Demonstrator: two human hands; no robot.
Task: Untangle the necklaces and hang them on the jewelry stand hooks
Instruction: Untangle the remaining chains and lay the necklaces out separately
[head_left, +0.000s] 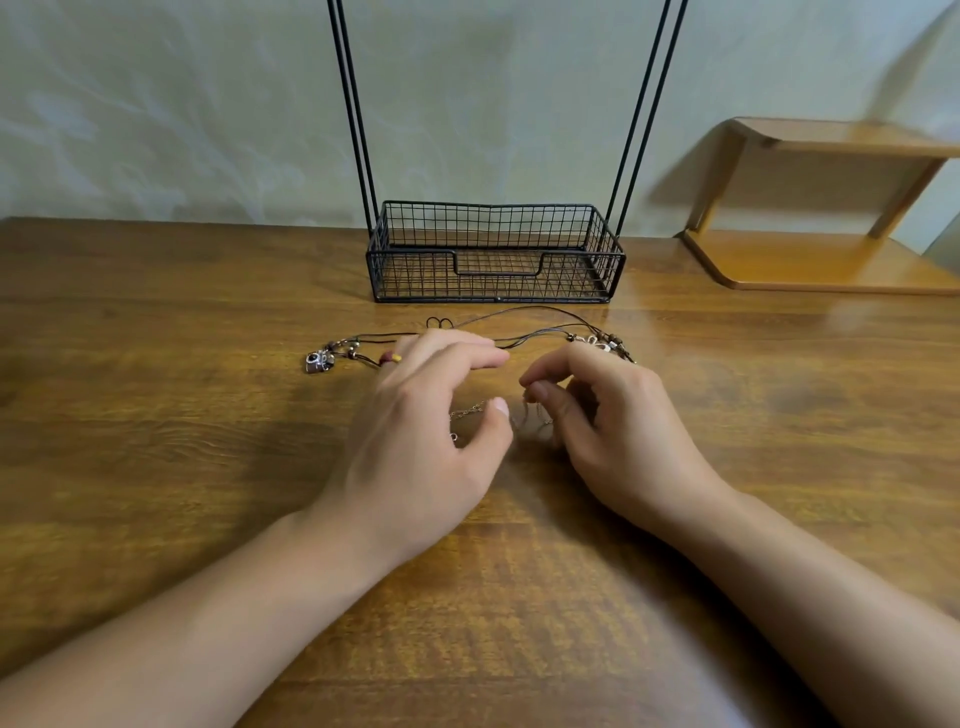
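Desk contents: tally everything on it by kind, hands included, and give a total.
Hands: 2, the left hand and the right hand, both over a thin chain.
Necklaces: at least 2 kinds, the dark beaded cords and the thin chain; the exact number is unclear while they are tangled.
Wire jewelry stand: 1
Wooden shelf: 1
Total: 6 at least
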